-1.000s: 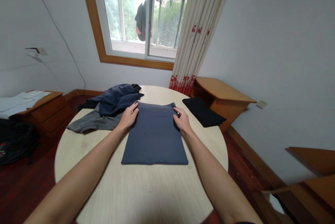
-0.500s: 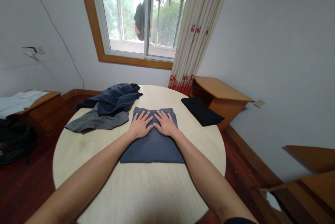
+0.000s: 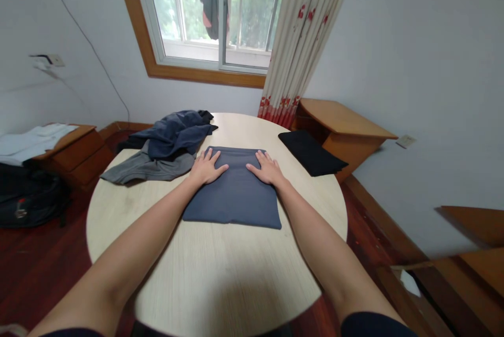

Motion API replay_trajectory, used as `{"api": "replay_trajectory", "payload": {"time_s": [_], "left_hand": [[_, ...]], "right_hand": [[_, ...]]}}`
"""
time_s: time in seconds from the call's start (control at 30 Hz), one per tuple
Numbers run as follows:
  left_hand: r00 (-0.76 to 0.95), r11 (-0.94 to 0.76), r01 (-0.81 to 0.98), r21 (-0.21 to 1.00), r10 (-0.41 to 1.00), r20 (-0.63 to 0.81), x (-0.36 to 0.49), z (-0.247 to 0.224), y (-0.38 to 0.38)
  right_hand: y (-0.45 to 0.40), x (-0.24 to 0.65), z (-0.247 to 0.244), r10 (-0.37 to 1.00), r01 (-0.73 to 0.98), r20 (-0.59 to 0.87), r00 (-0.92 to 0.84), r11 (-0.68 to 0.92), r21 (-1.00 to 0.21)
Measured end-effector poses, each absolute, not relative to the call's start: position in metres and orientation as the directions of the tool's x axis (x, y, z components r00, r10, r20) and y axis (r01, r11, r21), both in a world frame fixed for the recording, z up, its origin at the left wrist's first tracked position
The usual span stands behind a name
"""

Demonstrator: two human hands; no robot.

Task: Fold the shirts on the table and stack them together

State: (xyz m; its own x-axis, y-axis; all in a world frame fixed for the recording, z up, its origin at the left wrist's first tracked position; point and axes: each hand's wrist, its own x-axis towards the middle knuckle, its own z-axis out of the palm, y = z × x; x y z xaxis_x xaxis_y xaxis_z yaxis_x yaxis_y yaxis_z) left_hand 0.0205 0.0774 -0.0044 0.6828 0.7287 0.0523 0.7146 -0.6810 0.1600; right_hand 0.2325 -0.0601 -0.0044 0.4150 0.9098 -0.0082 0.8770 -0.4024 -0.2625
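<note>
From where I stand, the person's left hand (image 3: 205, 170) and right hand (image 3: 268, 170) lie flat on a folded blue-grey cloth (image 3: 234, 198), one near each side toward its far end, fingers spread and thumbs pointing inward. The cloth rests on a round, pale worktop (image 3: 220, 269). Just beyond the left hand sits a rumpled heap of dark blue clothing (image 3: 177, 135), with a grey garment (image 3: 147, 168) spilling out below it. Over on the right, well apart, lies a folded black cloth (image 3: 311, 152). Behind the worktop, a cream curtain (image 3: 307, 22) with red flowers hangs beside the window (image 3: 187, 17).
</note>
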Motion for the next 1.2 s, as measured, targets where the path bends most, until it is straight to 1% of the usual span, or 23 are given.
{"api": "replay_trajectory", "payload": {"time_s": [0.2, 0.3, 0.4, 0.47, 0.5, 0.53, 0.6, 0.67, 0.73, 0.8, 0.9, 1.0, 1.2], "left_hand": [[0.656, -0.658, 0.736, 0.159, 0.751, 0.068, 0.021, -0.004, 0.079], [0.648, -0.652, 0.742, 0.155, 0.757, 0.082, 0.021, -0.004, 0.075], [0.615, -0.622, 0.767, 0.159, 0.783, 0.094, 0.028, -0.007, 0.071], [0.578, -0.588, 0.791, 0.170, 0.809, 0.109, 0.037, -0.009, 0.072], [0.565, -0.577, 0.798, 0.177, 0.817, 0.113, 0.041, -0.009, 0.074], [0.562, -0.573, 0.799, 0.184, 0.819, 0.112, 0.045, -0.008, 0.077], [0.583, -0.589, 0.786, 0.187, 0.807, 0.094, 0.051, -0.003, 0.081], [0.618, -0.625, 0.764, 0.162, 0.780, 0.095, 0.052, 0.002, 0.079], [0.654, -0.670, 0.733, 0.118, 0.742, 0.147, 0.049, 0.006, 0.067], [0.700, -0.725, 0.683, 0.084, 0.683, 0.206, 0.044, 0.004, 0.044], [0.773, -0.795, 0.600, 0.085, 0.604, 0.195, 0.034, -0.003, 0.010], [0.781, -0.805, 0.585, 0.102, 0.593, 0.196, 0.023, -0.008, -0.005], [0.772, -0.799, 0.591, 0.108, 0.599, 0.213, -0.003, -0.007, 0.010]], "right_hand": [[-0.067, 0.240, -0.006, 0.811, 0.775, 0.004, 0.585, -0.557, -0.300], [-0.072, 0.244, 0.001, 0.773, 0.742, 0.051, 0.632, -0.585, -0.327], [-0.074, 0.234, 0.013, 0.760, 0.766, 0.186, 0.623, -0.544, -0.344], [-0.074, 0.218, 0.020, 0.792, 0.822, 0.264, 0.550, -0.457, -0.340], [-0.074, 0.208, 0.022, 0.821, 0.851, 0.276, 0.501, -0.408, -0.331], [-0.074, 0.198, 0.022, 0.850, 0.875, 0.268, 0.453, -0.365, -0.319], [-0.073, 0.181, 0.018, 0.901, 0.902, 0.202, 0.384, -0.320, -0.290], [-0.073, 0.172, 0.012, 0.926, 0.908, 0.113, 0.360, -0.320, -0.271], [-0.072, 0.172, 0.007, 0.925, 0.901, 0.071, 0.372, -0.342, -0.267], [-0.072, 0.177, 0.003, 0.917, 0.893, 0.079, 0.392, -0.359, -0.270], [-0.070, 0.183, 0.000, 0.909, 0.891, 0.107, 0.403, -0.363, -0.271], [-0.069, 0.184, -0.004, 0.909, 0.897, 0.123, 0.398, -0.358, -0.260], [-0.079, 0.195, -0.007, 0.898, 0.899, 0.151, 0.414, -0.378, -0.222]]}}
